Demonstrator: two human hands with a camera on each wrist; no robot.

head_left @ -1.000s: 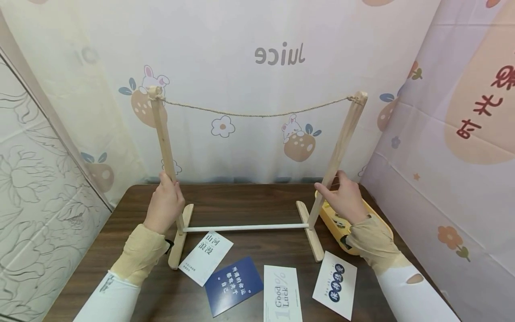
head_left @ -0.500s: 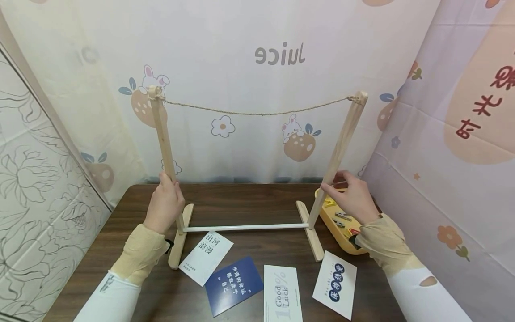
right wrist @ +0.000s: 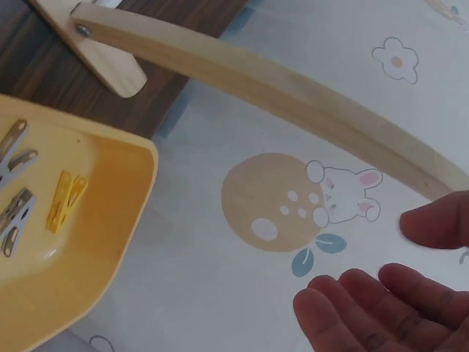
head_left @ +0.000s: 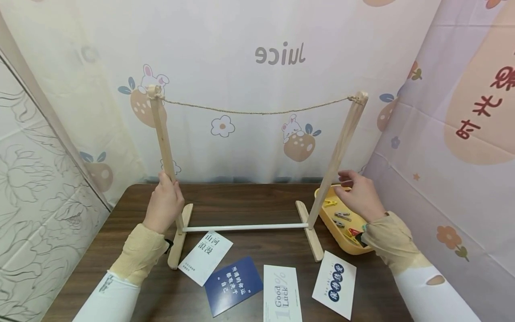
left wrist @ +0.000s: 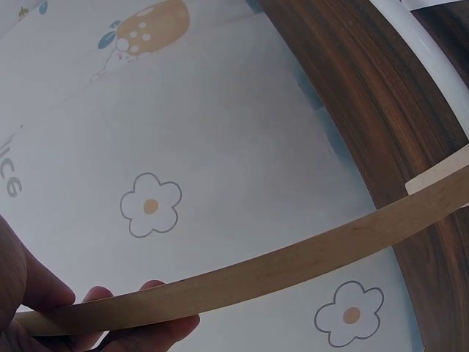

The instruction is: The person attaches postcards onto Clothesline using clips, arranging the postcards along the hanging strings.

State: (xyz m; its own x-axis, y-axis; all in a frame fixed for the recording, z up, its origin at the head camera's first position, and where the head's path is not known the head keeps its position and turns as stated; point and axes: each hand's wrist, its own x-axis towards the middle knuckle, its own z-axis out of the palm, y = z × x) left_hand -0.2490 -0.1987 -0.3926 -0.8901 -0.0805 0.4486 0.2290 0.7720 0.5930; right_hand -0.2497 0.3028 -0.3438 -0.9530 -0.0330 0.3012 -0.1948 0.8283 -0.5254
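A wooden frame stands upright on the table, with a twine tied between the tops of its two posts and a white rod low between its feet. My left hand grips the left post; in the left wrist view its fingers wrap around that post. Just right of the right post, my right hand is held apart from it, fingers relaxed and holding nothing. The right wrist view shows a gap between that hand and the post.
Beneath my right hand is a yellow tray with several clips, among them a yellow clip. Near the front lie a white card, a blue card, a Good Luck card and another white card. A printed curtain hangs behind.
My right hand has let go of the right post and moved off to the right, uncovering more of the tray. The twine sags slightly less. My left hand keeps its grip.
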